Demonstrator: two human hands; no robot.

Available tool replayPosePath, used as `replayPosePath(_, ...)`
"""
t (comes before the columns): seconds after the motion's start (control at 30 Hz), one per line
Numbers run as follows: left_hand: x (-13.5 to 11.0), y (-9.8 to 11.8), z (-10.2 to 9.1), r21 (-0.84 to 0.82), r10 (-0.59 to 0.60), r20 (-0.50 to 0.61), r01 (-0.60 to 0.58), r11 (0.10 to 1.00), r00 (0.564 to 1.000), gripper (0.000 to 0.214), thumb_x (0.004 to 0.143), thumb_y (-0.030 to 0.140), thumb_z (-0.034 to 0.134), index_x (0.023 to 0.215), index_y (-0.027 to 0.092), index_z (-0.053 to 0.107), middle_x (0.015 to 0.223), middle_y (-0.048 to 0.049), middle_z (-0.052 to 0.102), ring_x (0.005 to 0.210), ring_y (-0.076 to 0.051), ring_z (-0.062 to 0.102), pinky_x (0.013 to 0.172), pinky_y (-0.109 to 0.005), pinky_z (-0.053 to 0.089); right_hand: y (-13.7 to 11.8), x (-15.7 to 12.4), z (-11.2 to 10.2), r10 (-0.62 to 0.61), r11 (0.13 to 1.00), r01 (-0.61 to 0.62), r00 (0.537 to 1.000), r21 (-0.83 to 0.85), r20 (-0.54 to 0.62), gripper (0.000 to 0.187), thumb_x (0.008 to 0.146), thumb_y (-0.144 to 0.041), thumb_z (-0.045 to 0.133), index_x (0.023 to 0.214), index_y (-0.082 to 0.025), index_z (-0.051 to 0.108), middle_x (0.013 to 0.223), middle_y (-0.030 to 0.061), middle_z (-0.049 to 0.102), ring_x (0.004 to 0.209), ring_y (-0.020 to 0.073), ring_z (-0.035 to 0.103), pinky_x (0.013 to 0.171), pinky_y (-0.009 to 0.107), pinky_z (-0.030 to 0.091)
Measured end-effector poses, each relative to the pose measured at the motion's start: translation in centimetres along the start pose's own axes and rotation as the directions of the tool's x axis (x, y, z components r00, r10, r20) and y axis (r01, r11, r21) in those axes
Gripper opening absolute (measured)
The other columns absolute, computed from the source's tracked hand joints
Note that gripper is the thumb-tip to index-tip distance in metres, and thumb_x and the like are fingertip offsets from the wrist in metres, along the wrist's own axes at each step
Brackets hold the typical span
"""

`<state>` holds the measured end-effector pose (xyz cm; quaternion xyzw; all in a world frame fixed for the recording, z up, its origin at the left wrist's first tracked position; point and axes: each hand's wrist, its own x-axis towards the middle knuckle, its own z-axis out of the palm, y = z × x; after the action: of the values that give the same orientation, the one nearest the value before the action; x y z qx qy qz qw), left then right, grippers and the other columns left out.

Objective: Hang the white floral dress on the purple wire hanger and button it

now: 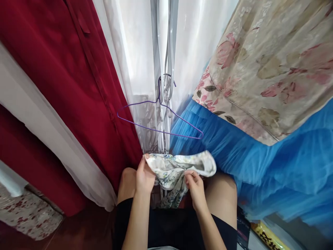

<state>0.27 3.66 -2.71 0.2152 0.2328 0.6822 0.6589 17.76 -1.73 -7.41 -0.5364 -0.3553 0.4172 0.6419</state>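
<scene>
Between my hands is a white garment with a blue and green leafy print, its opening spread and its lower part hanging down between my knees. My left hand grips its left edge, thumb on top. The fingers of my right hand pinch the near edge, right of the middle, while a loose corner sticks out beyond them to the right. Just above and past the cloth, a bare purple wire hanger hangs by its hook from a strap at the centre.
Red curtain-like fabric hangs at the left. White fabric and grey straps hang ahead. To the right are a floral cloth and blue tulle. A yellow packet lies at the lower right.
</scene>
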Motion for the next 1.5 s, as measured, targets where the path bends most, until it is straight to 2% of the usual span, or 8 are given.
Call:
replayPosePath(0.2, -5.2, -2.3, 6.0, 0.513, 0.026, 0.394, -0.243, 0.823, 0.919, 0.024, 0.097, 0.039, 0.062, 0.090, 0.017, 0.070, 0.087, -0.0050, 0.068, 0.081, -0.017, 0.063, 0.076, -0.027, 0.049, -4.4, -2.3, -0.4, -0.043, 0.952, 0.202, 0.832, -0.229, 0.554, 0.038, 0.081, -0.018, 0.068, 0.119, -0.020, 0.065, 0.105, 0.0054, 0.065, 0.097, 0.0239, 0.061, 0.087, 0.034, 0.050)
replayPosePath(0.4, -5.5, -2.0, 4.9, 0.703, 0.081, 0.539, -0.501, 0.505, 0.838, 0.020, 0.099, 0.034, 0.060, 0.100, 0.021, 0.076, 0.103, -0.0081, 0.069, 0.109, -0.023, 0.061, 0.102, -0.035, 0.043, -6.8, -3.5, -2.2, 0.099, 0.969, 0.041, 0.840, -0.244, 0.533, 0.038, 0.097, -0.051, 0.058, 0.080, -0.017, 0.060, 0.068, -0.0006, 0.051, 0.064, 0.0149, 0.045, 0.059, 0.026, 0.042)
replayPosePath(0.63, -5.4, -4.3, 0.8, 0.745, -0.471, 0.500, -0.083, 0.662, 0.727, 0.050, 0.099, 0.059, 0.048, 0.127, 0.023, 0.068, 0.114, -0.0112, 0.071, 0.112, -0.026, 0.063, 0.100, -0.038, 0.047, -8.0, -3.4, -4.9, 0.062, 0.954, 0.101, 0.855, -0.282, 0.515, 0.043, 0.089, -0.059, 0.066, 0.080, -0.017, 0.068, 0.070, 0.0016, 0.057, 0.069, 0.0183, 0.051, 0.065, 0.028, 0.047)
replayPosePath(0.87, -5.7, -6.2, -2.1, 0.752, -0.547, 0.385, 0.091, 0.653, 0.743, 0.059, 0.090, 0.073, 0.052, 0.097, 0.020, 0.078, 0.088, -0.0083, 0.070, 0.100, -0.027, 0.061, 0.097, -0.040, 0.046, -8.1, -4.4, -4.6, 0.149, 0.968, 0.023, 0.750, -0.250, 0.645, 0.042, 0.093, -0.057, 0.062, 0.077, -0.018, 0.062, 0.073, 0.0014, 0.053, 0.070, 0.0161, 0.044, 0.067, 0.028, 0.044)
replayPosePath(1.0, -5.2, -4.5, -1.7, 0.722, -0.645, 0.474, 0.154, 0.675, 0.600, 0.042, 0.078, 0.057, 0.075, 0.074, 0.015, 0.071, 0.077, -0.0051, 0.063, 0.076, -0.019, 0.057, 0.073, -0.029, 0.044, -8.1, -4.8, -4.3, 0.123, 0.989, -0.026, 0.700, -0.146, 0.704, 0.044, 0.094, -0.056, 0.062, 0.073, -0.017, 0.059, 0.069, 0.0000, 0.047, 0.066, 0.0137, 0.039, 0.063, 0.026, 0.039)
replayPosePath(1.23, -3.9, 0.6, 0.2, 0.682, -0.331, 0.439, -0.070, 0.728, 0.835, 0.034, 0.079, 0.040, 0.079, 0.077, 0.019, 0.053, 0.079, -0.0027, 0.061, 0.086, -0.019, 0.061, 0.076, -0.026, 0.046, -9.2, -3.1, -6.1, 0.171, 0.984, -0.140, 0.594, -0.108, 0.786, 0.055, 0.077, -0.047, 0.084, 0.121, -0.019, 0.067, 0.093, 0.0076, 0.070, 0.090, 0.0264, 0.065, 0.083, 0.038, 0.054)
replayPosePath(1.4, -4.7, 3.0, 3.9, 0.741, -0.197, 0.551, -0.367, 0.563, 0.811, 0.031, 0.084, 0.036, 0.076, 0.075, 0.018, 0.054, 0.067, 0.0032, 0.051, 0.059, -0.009, 0.044, 0.057, -0.022, 0.034, -13.0, -0.4, -6.5, 0.178, 0.954, 0.067, 0.656, -0.291, 0.734, 0.041, 0.080, -0.033, 0.082, 0.117, -0.021, 0.070, 0.104, 0.0063, 0.072, 0.098, 0.0262, 0.066, 0.085, 0.035, 0.056)
replayPosePath(1.5, -5.7, 3.6, 6.4, 0.763, -0.108, 0.570, -0.475, 0.439, 0.815, 0.027, 0.089, 0.036, 0.072, 0.076, 0.019, 0.056, 0.067, 0.0039, 0.051, 0.061, -0.009, 0.046, 0.059, -0.022, 0.035, -15.4, 0.3, -6.1, 0.188, 0.928, 0.151, 0.598, -0.340, 0.779, 0.023, 0.086, -0.031, 0.075, 0.106, -0.020, 0.073, 0.092, 0.0034, 0.070, 0.085, 0.0217, 0.064, 0.077, 0.031, 0.054)
